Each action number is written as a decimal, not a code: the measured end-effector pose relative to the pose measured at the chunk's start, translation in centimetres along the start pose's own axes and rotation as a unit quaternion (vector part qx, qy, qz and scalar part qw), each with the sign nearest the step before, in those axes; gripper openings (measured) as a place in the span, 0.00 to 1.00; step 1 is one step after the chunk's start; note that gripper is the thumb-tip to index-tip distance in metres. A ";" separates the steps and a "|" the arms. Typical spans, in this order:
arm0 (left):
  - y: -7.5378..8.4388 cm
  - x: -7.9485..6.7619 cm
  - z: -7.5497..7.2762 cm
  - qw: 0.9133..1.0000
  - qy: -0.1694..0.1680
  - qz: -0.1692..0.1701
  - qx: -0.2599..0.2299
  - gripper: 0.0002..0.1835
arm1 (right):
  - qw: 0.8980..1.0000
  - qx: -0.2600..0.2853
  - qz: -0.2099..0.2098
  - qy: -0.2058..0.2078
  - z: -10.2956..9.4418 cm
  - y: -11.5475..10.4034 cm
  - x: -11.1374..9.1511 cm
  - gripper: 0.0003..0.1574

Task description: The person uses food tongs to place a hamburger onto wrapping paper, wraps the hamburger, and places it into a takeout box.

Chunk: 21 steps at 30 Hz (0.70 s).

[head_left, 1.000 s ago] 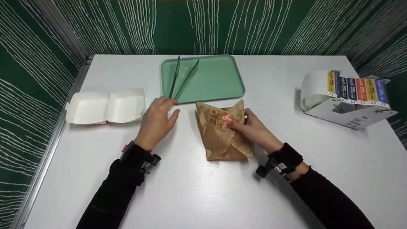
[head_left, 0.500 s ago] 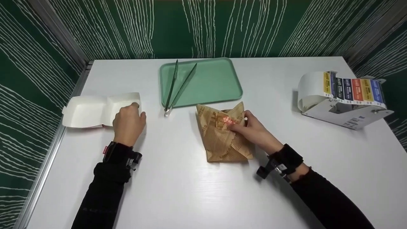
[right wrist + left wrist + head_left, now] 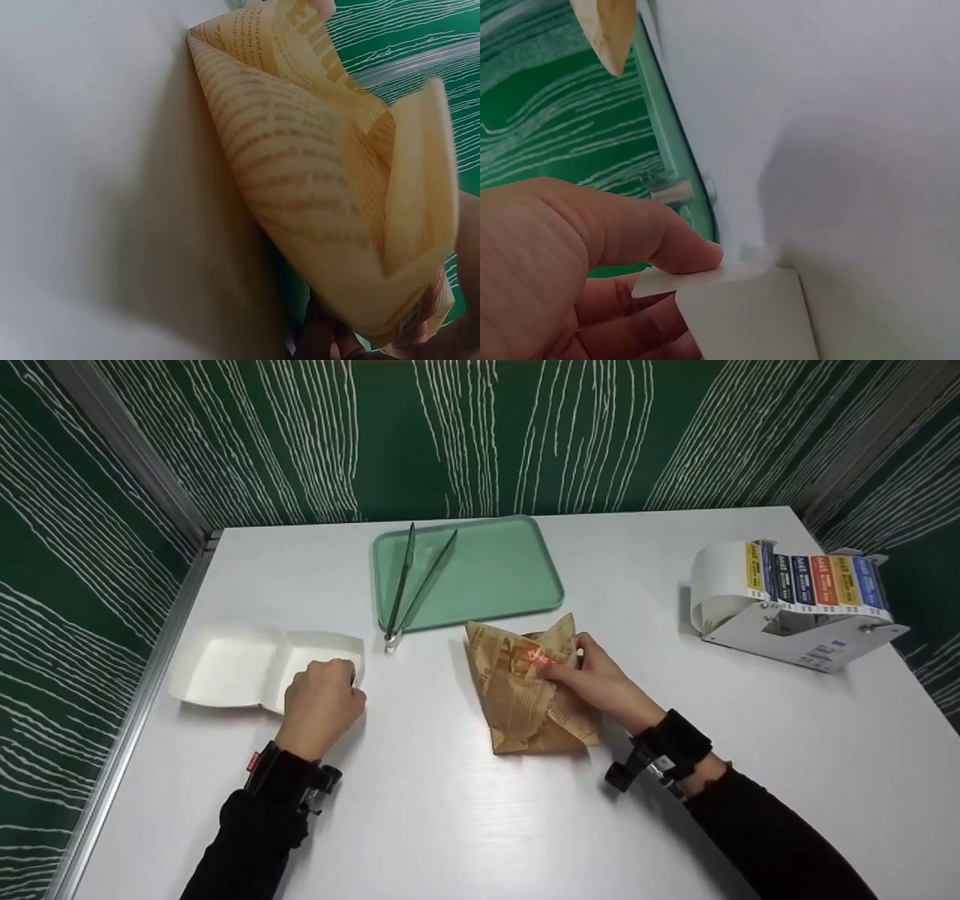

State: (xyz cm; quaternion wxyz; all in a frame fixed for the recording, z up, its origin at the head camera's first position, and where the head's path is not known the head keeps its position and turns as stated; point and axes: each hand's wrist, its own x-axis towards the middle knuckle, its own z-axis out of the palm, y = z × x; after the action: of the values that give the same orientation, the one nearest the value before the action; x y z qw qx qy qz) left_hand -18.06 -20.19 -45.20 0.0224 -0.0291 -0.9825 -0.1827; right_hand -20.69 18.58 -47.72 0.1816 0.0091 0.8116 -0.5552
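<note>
My left hand (image 3: 321,709) pinches the right edge of an open white takeout box (image 3: 229,669). In the left wrist view the thumb lies on top of the box's thin flap (image 3: 742,311), with the fingers curled beneath. A brown printed paper wrapper (image 3: 521,705), folded into a packet with a red mark on its front, stands near the table's middle. My right hand (image 3: 607,690) grips its right side, thumb in front and the other fingers behind. In the right wrist view the wrapper (image 3: 300,165) covers most of those fingers. What the packet contains is hidden.
A green tray (image 3: 495,574) lies at the back, with metal tongs (image 3: 405,585) resting across its left side and their hinge end over the front rim. At the right stands a white label dispenser (image 3: 802,615) with several coloured rolls. Green patterned walls enclose the white table.
My left hand has left the tongs, moved left to the takeout box and pulled it a little rightward and nearer. My right hand keeps its hold on the wrapper.
</note>
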 end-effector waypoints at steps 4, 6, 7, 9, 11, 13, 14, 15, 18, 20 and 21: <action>1.6 -1.7 0.4 0.999 -0.012 0.037 -0.002 0.13 | 1.000 -0.003 0.000 0.000 -0.1 0.1 0.0 0.31; 2.5 -2.6 0.7 0.998 -0.013 0.057 -0.002 0.14 | 1.000 0.000 0.004 0.001 -0.3 0.1 -0.1 0.32; 3.0 -3.1 0.9 0.998 -0.015 0.068 -0.002 0.15 | 1.000 0.003 0.006 0.002 -0.4 0.2 -0.1 0.33; 4.0 -3.9 1.2 0.996 -0.017 0.091 0.001 0.16 | 1.000 0.012 0.011 0.005 -0.6 0.3 0.0 0.33; 4.9 -4.7 1.6 0.993 -0.017 0.113 0.006 0.17 | 1.000 0.021 0.016 0.006 -0.8 0.4 -0.1 0.34; 5.7 -5.4 1.9 0.991 -0.017 0.135 0.011 0.18 | 0.999 0.030 0.017 0.009 -1.0 0.5 -0.1 0.33; 6.1 -5.7 2.0 0.989 -0.016 0.145 0.012 0.18 | 0.999 0.033 0.016 0.011 -1.1 0.5 -0.1 0.33; 6.5 -6.0 2.1 0.988 -0.017 0.152 0.013 0.19 | 0.999 0.037 0.017 0.012 -1.1 0.6 -0.2 0.33; 7.4 -6.8 2.5 0.985 -0.021 0.169 0.015 0.20 | 0.998 0.049 0.020 0.018 -1.4 0.7 -0.2 0.35; 7.9 -7.3 2.6 0.983 -0.024 0.178 0.019 0.20 | 0.998 0.050 0.022 0.020 -1.5 0.8 -0.3 0.36; 8.2 -7.5 2.7 0.982 -0.026 0.184 0.023 0.20 | 0.998 0.053 0.024 0.021 -1.6 0.9 -0.3 0.36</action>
State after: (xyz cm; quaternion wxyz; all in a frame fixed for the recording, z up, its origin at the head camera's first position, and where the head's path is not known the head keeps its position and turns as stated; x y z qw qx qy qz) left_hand -10.12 -11.95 -45.22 0.0304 -0.2135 -0.9645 -0.1523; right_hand -20.68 20.45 -47.93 0.1768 0.0495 0.7842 -0.5927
